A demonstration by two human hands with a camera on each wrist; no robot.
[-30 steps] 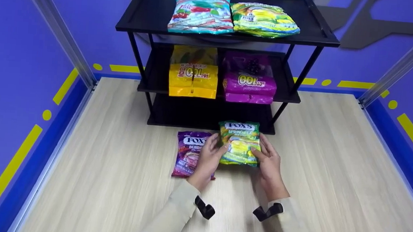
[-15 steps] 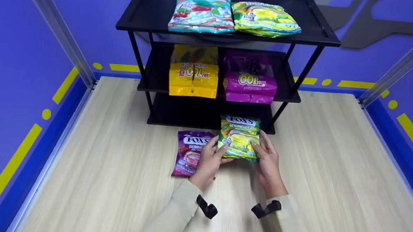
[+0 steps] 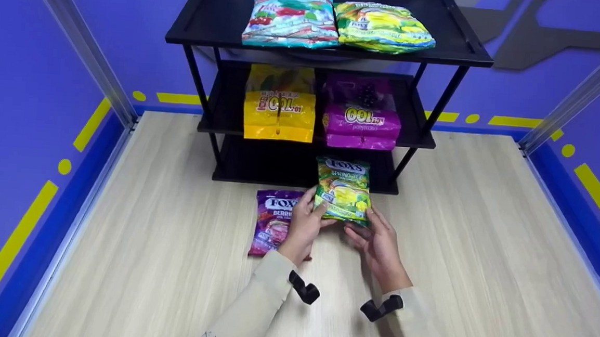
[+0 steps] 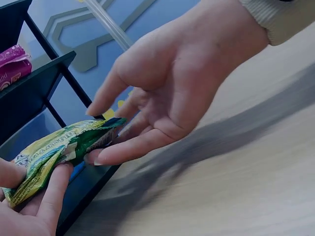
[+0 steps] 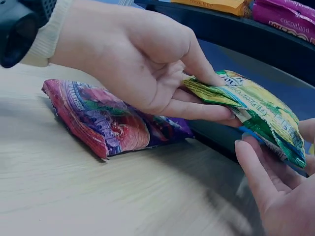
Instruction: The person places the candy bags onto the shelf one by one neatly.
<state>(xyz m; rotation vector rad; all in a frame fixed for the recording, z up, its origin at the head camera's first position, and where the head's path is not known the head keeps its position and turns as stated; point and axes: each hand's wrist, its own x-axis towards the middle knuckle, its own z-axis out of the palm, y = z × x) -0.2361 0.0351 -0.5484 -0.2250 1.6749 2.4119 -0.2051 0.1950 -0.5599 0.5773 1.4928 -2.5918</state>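
A green and yellow Fox's Spring Tea candy bag (image 3: 344,189) hangs tilted in front of the rack's bottom shelf (image 3: 274,161). My left hand (image 3: 304,226) pinches its near left corner, thumb on top and fingers underneath. Around the near right corner is my right hand (image 3: 381,249). The left wrist view puts the right thumb just off the bag, while the extended fingers lie under its edge; whether they bear any weight I cannot tell. Partly behind my left hand, a purple Fox's Berries candy bag (image 3: 270,229) lies flat on the table.
A teal candy bag (image 3: 292,22) and another yellow-green one (image 3: 384,28) lie on the top shelf. The middle shelf bears a yellow bag (image 3: 279,110) and a purple bag (image 3: 363,117). Blue panels (image 3: 32,121) enclose the wooden table (image 3: 160,233).
The Spring Tea bag has moved forward toward the bottom shelf, lately also slightly left. My right hand has slid from the bag's side to its near corner, its thumb now off the front.
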